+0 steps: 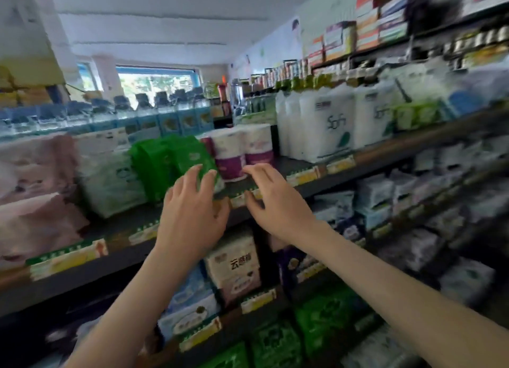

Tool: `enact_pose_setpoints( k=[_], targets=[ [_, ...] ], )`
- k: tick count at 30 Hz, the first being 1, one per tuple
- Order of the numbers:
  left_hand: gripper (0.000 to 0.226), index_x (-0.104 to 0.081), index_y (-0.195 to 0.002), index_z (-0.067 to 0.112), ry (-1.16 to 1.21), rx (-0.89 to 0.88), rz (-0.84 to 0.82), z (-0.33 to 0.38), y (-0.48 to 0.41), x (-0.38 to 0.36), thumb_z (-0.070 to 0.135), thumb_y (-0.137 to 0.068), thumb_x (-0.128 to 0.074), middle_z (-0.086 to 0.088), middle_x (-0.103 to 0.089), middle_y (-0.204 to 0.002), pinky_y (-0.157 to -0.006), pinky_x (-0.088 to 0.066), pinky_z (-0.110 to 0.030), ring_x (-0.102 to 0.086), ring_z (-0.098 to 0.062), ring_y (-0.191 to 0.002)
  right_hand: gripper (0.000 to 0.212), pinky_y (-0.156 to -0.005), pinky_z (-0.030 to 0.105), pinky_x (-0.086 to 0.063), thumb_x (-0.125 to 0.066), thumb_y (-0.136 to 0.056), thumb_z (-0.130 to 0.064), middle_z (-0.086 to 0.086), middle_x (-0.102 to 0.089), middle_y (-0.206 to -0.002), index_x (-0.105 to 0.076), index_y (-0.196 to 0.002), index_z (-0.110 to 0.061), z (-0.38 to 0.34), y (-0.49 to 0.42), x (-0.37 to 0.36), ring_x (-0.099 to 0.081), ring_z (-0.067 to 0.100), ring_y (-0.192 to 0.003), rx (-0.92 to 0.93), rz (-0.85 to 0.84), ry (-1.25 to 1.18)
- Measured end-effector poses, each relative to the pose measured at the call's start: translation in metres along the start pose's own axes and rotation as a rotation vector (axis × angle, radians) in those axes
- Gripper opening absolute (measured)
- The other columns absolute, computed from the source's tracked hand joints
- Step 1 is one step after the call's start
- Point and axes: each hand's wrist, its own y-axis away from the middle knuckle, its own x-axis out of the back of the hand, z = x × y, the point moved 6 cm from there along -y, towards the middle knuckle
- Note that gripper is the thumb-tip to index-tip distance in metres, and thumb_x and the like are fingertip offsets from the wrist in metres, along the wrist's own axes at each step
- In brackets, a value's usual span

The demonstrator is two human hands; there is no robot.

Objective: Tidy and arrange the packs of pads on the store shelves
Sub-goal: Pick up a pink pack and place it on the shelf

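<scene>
Your shelf point(366, 158) carries stock in front-facing rows so labels read from the aisle. The tall white packs point(327, 125) stand upright at the right; the green packs point(165, 161) lean out of line at the left, which likely explains your reach. The purple-and-white rolls point(242, 150) sit between them. Your left hand point(192, 213) spreads open, fingertips at a green pack. Your right hand point(272, 199) hovers released above the shelf edge, grasping nothing.
</scene>
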Motion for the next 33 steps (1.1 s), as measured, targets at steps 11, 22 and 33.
enact_pose_setpoints(
  k=[11,22,33],
  targets=[
    [0.044,-0.056,-0.119,0.004,0.328,-0.276,0.028,0.235,-0.115,-0.116,0.034,-0.088,-0.051,-0.02,-0.056,-0.122,-0.081,-0.05,-0.047,-0.059,-0.038,-0.104,0.038,-0.073,0.024,-0.046,-0.048,-0.096,-0.021,0.001,-0.044,-0.129,-0.043,-0.133,-0.013,0.22,0.057,0.153,-0.052,0.014,-0.103,-0.282,0.078,0.296],
    [0.046,-0.051,-0.127,0.009,0.474,-0.32,0.039,0.524,-0.248,-0.252,0.034,-0.089,-0.056,-0.014,-0.05,-0.132,-0.09,-0.045,-0.041,-0.052,-0.032,-0.116,0.044,-0.076,0.016,-0.035,-0.049,-0.095,-0.021,-0.004,-0.038,-0.135,-0.037,-0.137,-0.018,0.493,0.119,0.329,-0.047,0.012,-0.113,-0.426,0.098,0.494],
    [0.048,-0.062,-0.112,0.008,0.499,-0.337,0.044,0.738,-0.363,-0.405,0.034,-0.073,-0.072,-0.017,-0.063,-0.116,-0.079,-0.053,-0.041,-0.063,-0.033,-0.099,0.045,-0.083,0.013,-0.035,-0.047,-0.096,-0.027,-0.008,-0.034,-0.139,-0.035,-0.139,-0.021,0.761,0.151,0.411,-0.039,0.007,-0.123,-0.567,0.095,0.505]
  ],
)
